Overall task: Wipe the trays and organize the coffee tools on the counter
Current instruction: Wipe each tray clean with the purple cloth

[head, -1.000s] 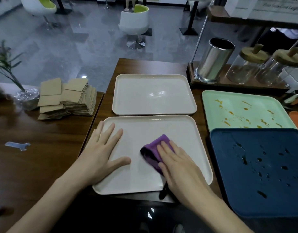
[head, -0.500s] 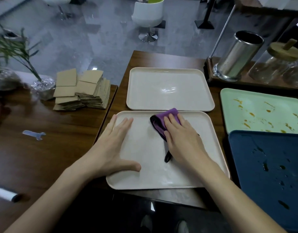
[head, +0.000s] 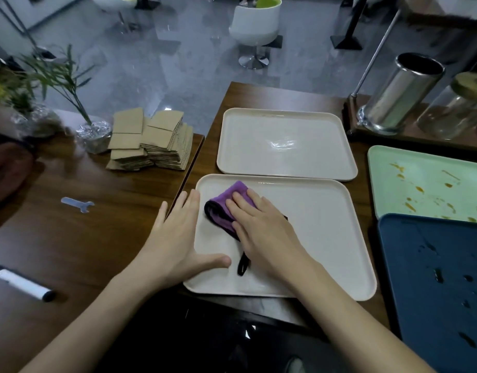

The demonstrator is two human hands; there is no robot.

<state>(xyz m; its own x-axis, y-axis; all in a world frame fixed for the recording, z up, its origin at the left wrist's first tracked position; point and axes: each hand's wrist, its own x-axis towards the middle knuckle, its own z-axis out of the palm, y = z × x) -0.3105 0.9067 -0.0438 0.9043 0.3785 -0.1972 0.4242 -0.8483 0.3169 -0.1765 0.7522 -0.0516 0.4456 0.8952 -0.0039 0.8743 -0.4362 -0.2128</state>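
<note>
A cream tray (head: pixel 326 238) lies nearest me on the wooden counter. My right hand (head: pixel 261 227) presses a folded purple cloth (head: pixel 226 203) flat against the tray's far left part, fingers straight. A black loop of the cloth trails out near my wrist. My left hand (head: pixel 178 238) lies flat across the tray's left rim, thumb on the tray. A second cream tray (head: pixel 285 144) sits just behind. To the right lie a green tray (head: pixel 425 184) with orange stains and a dark blue tray (head: pixel 433 278) with droplets.
A steel canister (head: pixel 401 92) and glass jars (head: pixel 457 109) with wooden lids stand at the back right. Cardboard sleeves (head: pixel 151 142) are stacked at the left beside a small plant (head: pixel 92 130). A white marker (head: pixel 22 284) and a pale flat tool (head: pixel 78 203) lie on the left table.
My right hand has slid the purple cloth from the tray's middle to its far edge, then left towards the far left corner. My left hand has shifted outward onto the tray's left rim.
</note>
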